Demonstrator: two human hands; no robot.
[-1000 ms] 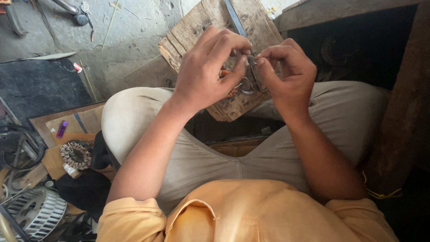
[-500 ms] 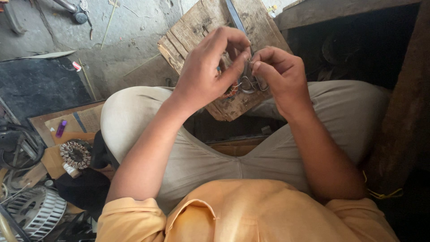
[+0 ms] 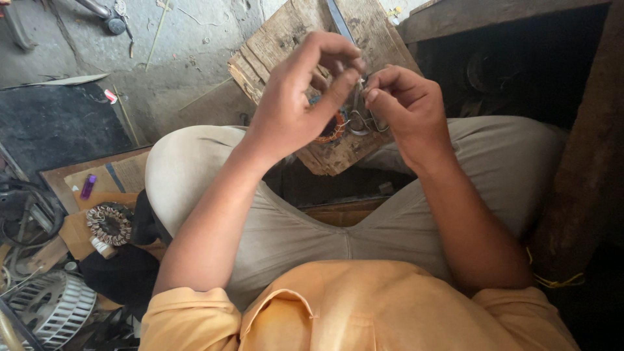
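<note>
While both hands work above lap, step looks like threading or twisting fine wire at small coil part. Left hand (image 3: 296, 97) half-curled, thumb and forefinger pinching near wire loops (image 3: 361, 120). Right hand (image 3: 406, 107) narrow, fingertips pinched on same loops. Coil part (image 3: 328, 130) round, copper-orange windings, mostly hidden behind left hand, over wooden board (image 3: 286, 45). Next move likely needs steady, fine pinch.

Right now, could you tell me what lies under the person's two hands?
Under the left hand and right hand lies a worn wooden board holding a copper-wound coil and metal loops. The hands cover most of the coil.
</note>
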